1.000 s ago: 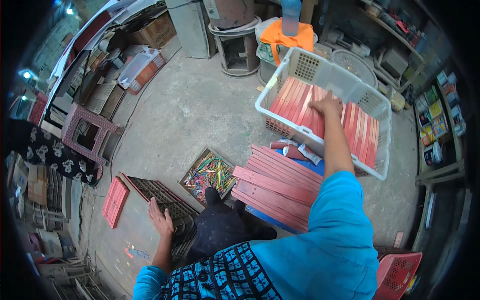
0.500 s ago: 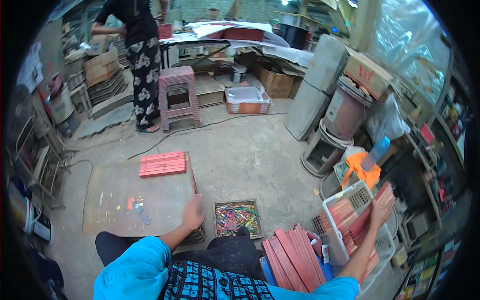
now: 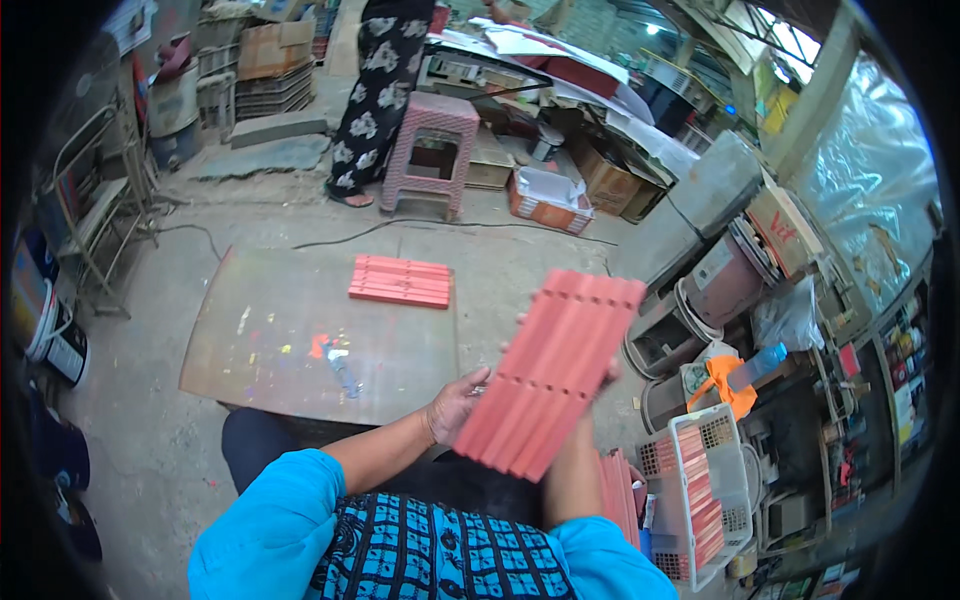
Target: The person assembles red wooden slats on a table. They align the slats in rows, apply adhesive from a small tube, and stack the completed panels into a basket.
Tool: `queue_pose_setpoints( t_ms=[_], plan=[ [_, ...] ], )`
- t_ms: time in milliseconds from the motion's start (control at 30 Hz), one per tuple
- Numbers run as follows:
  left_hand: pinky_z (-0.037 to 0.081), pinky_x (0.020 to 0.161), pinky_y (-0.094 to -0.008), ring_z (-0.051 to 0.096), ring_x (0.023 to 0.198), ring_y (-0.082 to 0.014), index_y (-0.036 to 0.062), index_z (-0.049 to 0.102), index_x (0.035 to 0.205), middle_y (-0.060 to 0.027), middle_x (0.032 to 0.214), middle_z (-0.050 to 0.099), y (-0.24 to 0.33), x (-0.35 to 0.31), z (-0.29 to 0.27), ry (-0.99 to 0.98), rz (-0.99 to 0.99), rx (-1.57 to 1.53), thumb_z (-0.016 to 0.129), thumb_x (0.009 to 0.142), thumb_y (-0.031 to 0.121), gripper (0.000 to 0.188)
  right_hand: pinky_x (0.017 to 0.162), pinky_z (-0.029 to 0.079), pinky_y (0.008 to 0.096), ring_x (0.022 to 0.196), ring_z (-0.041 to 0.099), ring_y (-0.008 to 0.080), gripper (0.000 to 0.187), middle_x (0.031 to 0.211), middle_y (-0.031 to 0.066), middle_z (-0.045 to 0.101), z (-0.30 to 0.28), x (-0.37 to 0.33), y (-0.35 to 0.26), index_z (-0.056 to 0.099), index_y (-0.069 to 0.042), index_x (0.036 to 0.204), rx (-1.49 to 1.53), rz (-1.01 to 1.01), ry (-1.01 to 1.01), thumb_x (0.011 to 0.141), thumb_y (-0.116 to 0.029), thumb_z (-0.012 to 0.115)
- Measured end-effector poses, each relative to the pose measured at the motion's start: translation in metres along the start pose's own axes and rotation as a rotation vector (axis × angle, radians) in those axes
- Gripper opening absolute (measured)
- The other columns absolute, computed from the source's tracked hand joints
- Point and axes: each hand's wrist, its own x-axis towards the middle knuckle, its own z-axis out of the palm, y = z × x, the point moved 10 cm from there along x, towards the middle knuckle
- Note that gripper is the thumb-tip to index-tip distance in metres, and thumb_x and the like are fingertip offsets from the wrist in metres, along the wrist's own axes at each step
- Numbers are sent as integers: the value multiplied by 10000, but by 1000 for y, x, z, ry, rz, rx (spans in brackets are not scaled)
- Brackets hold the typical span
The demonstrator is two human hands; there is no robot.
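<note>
The right hand (image 3: 612, 372) reaches behind a tilted bundle of red wooden strips (image 3: 555, 375), pinching it across its width. The left hand (image 3: 456, 408) is at the bundle's lower left edge; how firmly it grips cannot be told. The bundle is in the air, just beyond the near right corner of the low tabletop (image 3: 260, 340). The step seems to be handling this bundle; the next move probably calls for keeping its strips flush. A second bundle (image 3: 400, 281) lies at the tabletop's far right corner.
</note>
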Motion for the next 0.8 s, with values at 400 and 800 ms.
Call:
queue_pose_setpoints(
  t_ms=[400,800],
  plan=[
    [365,954,-465,434,1124,-370,46,269,1317,-192,1296,362,94,-165,28,-115,638,-165,578,729,539,827,890,383,578,1120,431,377,882,1270,218,368,40,65,230,245,-64,1331,452,268,-42,666,-510,617],
    [228,1015,-358,295,1246,-276,-1,210,1342,-170,1345,291,102,-222,-75,666,830,825,507,790,400,744,877,384,351,1026,478,223,762,1106,126,485,-14,26,256,292,-40,1321,-1008,554,197,700,-231,689]
  ],
)
